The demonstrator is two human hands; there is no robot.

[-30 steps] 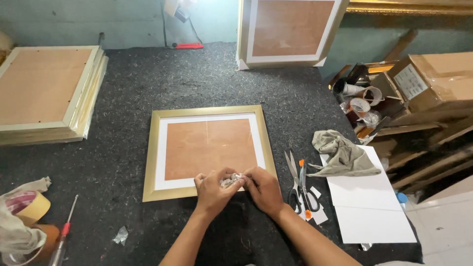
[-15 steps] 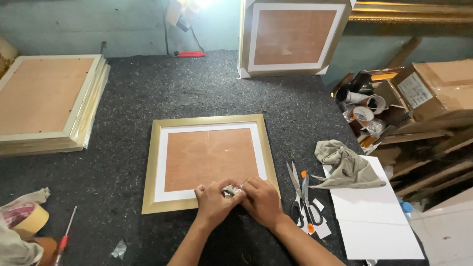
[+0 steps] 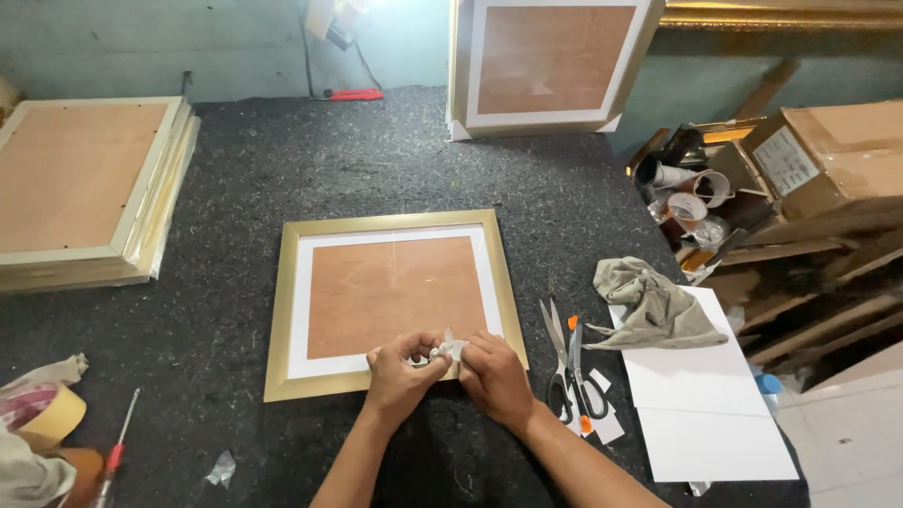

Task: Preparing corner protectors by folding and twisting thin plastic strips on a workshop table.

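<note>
Both the left hand (image 3: pixel 400 369) and right hand (image 3: pixel 496 376) close their fingers on a small white scrap (image 3: pixel 446 351), perhaps tape, at the gold frame (image 3: pixel 282 310)'s near edge.

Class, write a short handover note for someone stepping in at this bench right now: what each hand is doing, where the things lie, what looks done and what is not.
Left hand and right hand: together at the near edge of the gold frame, both pinching a small crumpled white scrap.
Frame: flat on the dark felt table, white mat and brown board showing.
Scissors and grey rag: right of the frame, rag partly on white sheets.
Stack of frames: far left.
Done: the board sits in the frame.
Left: the scrap is not yet set down.
</note>
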